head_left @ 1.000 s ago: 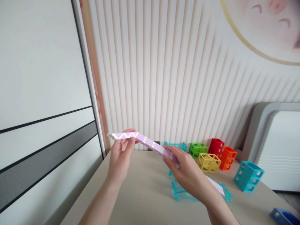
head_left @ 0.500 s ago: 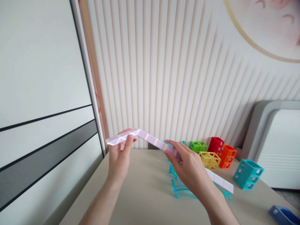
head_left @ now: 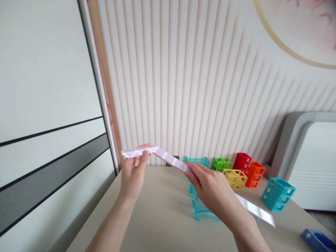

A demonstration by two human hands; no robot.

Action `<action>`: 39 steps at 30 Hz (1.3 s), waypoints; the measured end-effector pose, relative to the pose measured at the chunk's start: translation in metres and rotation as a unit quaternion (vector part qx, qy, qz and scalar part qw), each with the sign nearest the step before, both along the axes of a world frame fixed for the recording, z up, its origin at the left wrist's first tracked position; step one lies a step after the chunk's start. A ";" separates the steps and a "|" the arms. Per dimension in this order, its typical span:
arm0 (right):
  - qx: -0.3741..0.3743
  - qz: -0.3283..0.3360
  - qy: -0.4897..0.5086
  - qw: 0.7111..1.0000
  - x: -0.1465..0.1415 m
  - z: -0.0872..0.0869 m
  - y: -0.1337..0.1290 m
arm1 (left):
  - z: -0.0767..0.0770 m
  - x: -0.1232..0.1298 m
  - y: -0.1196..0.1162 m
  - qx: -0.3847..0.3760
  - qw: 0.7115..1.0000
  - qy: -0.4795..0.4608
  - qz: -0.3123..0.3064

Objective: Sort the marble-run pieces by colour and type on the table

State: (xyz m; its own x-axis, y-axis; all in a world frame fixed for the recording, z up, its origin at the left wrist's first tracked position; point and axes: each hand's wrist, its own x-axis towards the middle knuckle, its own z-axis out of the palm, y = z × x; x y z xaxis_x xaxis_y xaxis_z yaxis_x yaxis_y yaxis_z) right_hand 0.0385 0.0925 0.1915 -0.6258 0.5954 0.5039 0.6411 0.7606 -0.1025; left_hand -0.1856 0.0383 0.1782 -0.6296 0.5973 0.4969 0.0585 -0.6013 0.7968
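A long lavender snake puzzle (head_left: 168, 157), made of wedge segments with pale seams, spans both hands above the table. My left hand (head_left: 133, 173) is closed on its left part, thumb on the near side and fingers behind. There the strip bends, and its left end juts past the fingers. My right hand (head_left: 210, 178) grips the strip further right, thumb below and fingers over the top, hiding some segments. Past this hand the strip's other end slants down to the right. Turquoise plastic pieces (head_left: 201, 209) lie on the table beyond and beneath my right hand, partly covered by it.
On the table (head_left: 154, 210) stand green (head_left: 222, 163), yellow (head_left: 235, 179), red (head_left: 241, 161), orange (head_left: 254, 174) and turquoise (head_left: 278, 194) openwork blocks. A blue piece (head_left: 319, 241) lies at the lower right. A ribbed wall (head_left: 168, 70) rises behind, with a white cabinet (head_left: 49, 87) at left.
The strip's right end has swung outward, down and to the right. My right fingers have closed further over the strip. Its left end has risen slightly and shifted right.
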 end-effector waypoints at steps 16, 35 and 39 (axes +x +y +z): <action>-0.143 0.075 0.053 0.985 0.009 0.008 0.000 | 0.007 -0.013 -0.010 0.066 0.971 -0.044 -0.224; -0.137 0.109 0.013 0.985 0.011 0.010 -0.003 | 0.019 -0.020 -0.010 0.058 0.986 -0.157 -0.017; -0.112 0.103 -0.036 0.988 0.022 0.002 -0.012 | 0.008 -0.013 -0.009 0.025 0.992 -0.121 -0.033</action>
State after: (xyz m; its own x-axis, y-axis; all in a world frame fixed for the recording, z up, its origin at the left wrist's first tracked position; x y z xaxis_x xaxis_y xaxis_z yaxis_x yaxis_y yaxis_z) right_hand 0.0609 0.0801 0.1940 -0.7752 0.5427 0.3233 0.4861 0.8393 -0.2434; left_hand -0.1989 0.0298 0.1863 -0.6948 0.6198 0.3649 -0.1722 -0.6360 0.7523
